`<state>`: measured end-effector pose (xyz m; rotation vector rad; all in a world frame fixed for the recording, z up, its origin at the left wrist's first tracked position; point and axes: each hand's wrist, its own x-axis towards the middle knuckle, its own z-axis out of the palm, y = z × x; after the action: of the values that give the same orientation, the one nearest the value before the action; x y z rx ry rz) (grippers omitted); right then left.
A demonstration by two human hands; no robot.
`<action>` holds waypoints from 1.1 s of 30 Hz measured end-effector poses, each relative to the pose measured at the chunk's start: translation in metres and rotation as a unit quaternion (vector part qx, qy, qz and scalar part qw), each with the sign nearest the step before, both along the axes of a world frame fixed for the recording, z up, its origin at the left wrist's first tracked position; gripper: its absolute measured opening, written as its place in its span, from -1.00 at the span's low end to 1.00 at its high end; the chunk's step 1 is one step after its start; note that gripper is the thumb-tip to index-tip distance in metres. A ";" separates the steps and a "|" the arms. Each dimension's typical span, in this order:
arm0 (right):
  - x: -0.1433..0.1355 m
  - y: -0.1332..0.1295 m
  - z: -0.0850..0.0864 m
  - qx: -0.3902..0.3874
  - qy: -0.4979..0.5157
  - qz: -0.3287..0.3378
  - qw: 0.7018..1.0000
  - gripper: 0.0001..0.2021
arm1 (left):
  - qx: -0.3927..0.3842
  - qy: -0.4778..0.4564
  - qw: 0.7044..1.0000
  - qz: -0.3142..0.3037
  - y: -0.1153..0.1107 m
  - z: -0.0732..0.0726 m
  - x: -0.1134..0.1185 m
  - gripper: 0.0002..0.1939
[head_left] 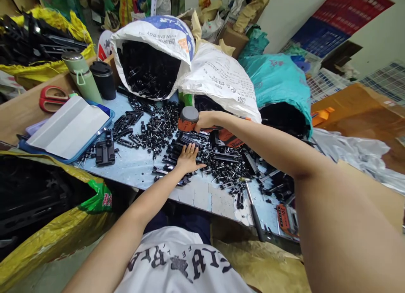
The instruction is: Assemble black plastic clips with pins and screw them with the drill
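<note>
My right hand (206, 119) is closed around an orange and black cordless drill (188, 118), held low over the middle of the table. The drill's tip is hidden from view. My left hand (187, 159) lies with spread fingers on a row of long black plastic parts (177, 147), just in front of the drill. Small black pieces with metal pins, which look like screws, (158, 130) are heaped to the left of the hands. More of these small pieces (226, 168) spread to the right of my left hand.
White sacks (152, 29) and a teal bag (281, 82) of black parts line the back. At the left are a blue tray (110, 116), red-handled scissors (52, 98), a green bottle (80, 76) and a black cup (103, 80). A hammer (255, 213) and battery pack (286, 219) lie front right.
</note>
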<state>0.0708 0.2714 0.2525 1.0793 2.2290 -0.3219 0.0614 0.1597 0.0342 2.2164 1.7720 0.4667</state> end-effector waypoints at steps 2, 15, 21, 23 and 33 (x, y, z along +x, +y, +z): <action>0.001 -0.011 0.004 0.014 -0.016 0.007 1.000 -0.86 | -0.003 -0.003 1.000 -0.003 0.000 0.002 0.000 -0.04; -0.009 -0.051 0.002 0.023 -0.029 0.062 0.997 -0.78 | -0.020 -0.011 1.000 -0.009 -0.029 0.014 -0.009 -0.06; -0.012 -0.072 0.000 -0.019 -0.011 0.060 0.998 -0.83 | -0.050 -0.016 0.998 -0.017 -0.068 0.011 -0.015 -0.02; -0.013 -0.077 -0.003 -0.025 -0.005 0.061 0.998 -0.83 | -0.050 -0.016 0.998 -0.027 -0.069 0.011 -0.016 -0.06; -0.010 -0.111 0.004 0.003 -0.015 0.115 0.993 -0.77 | 0.044 -0.022 0.999 -0.014 -0.076 0.009 -0.016 -0.13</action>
<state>0.0605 0.1603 0.2569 0.8134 2.2998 -0.1971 0.0451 0.0841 0.0436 2.2684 1.7270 0.5936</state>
